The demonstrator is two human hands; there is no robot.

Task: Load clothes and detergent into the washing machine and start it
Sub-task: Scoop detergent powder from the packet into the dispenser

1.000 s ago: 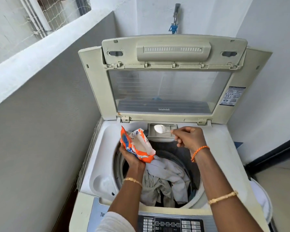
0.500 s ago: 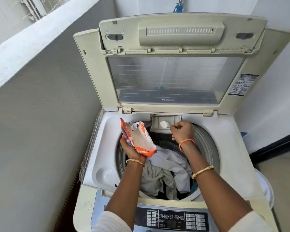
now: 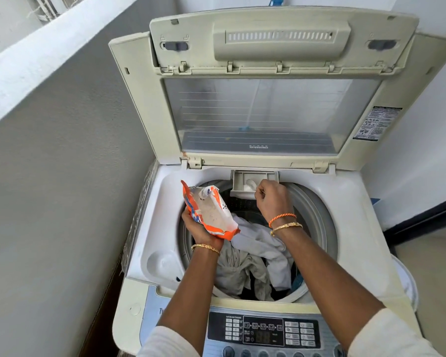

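Observation:
The top-loading washing machine (image 3: 150, 228) stands with its lid (image 3: 263, 81) raised. Grey and white clothes (image 3: 258, 256) fill the drum. My left hand (image 3: 198, 228) grips an opened orange and white detergent packet (image 3: 211, 210) over the drum's left side. My right hand (image 3: 272, 198) is curled at the detergent drawer (image 3: 238, 180) at the back rim, pinching the handle of a small scoop. White powder (image 3: 250, 185) lies in the drawer beside my fingers.
A grey wall (image 3: 62, 202) runs close along the machine's left side. The control panel (image 3: 263, 331) with buttons and display sits at the front edge. A white round basket rim (image 3: 407, 284) shows to the right, by a white wall.
My right hand has tipped the scoop down into the drawer, and powder now lies there. The view moved closer and lower over the machine. The left hand keeps the packet in place.

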